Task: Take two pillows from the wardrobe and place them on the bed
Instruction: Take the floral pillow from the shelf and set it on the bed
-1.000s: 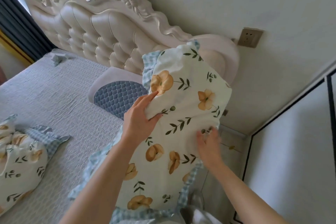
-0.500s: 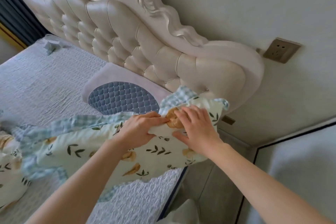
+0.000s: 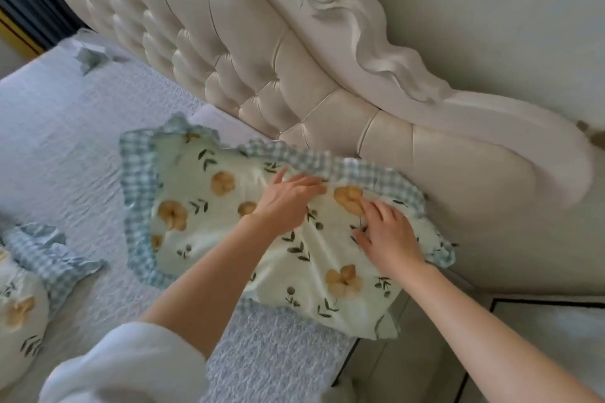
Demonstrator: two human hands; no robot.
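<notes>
Pillow (image 3: 229, 222) lies flat at the head of the bed (image 3: 65, 147), its far frill close to the headboard (image 3: 262, 75); whether they touch I can't tell. Its near right corner overhangs the mattress edge, above the floor gap. Floral case, blue check frill.

Left hand (image 3: 284, 203) palm down on the pillow top, fingers together and stretched toward the far frill, pressing flat, not pinching. Right hand (image 3: 386, 232) also on top, near the right end, fingers loosely spread and curled a little into the cloth; a pinch of fabric there is possible, I can't say for sure.

Second pillow (image 3: 23, 298) sits at the lower left of the bed, well apart from this one, only partly in frame.

Judgement: the step is seating and smoothing this pillow. To do it well I'd slide it leftward, further onto the mattress, so the hanging corner gets support, then square the long edge against the headboard. Press with flat palms from the centre outward; dragging fingertips will bunch the thin case. Free any frill folded under along the far edge.

After that, the other pillow looks to need bringing up alongside.

Writing: none readable. No brand or label visible on case, sheet or headboard. Image is slightly motion-blurred.
</notes>
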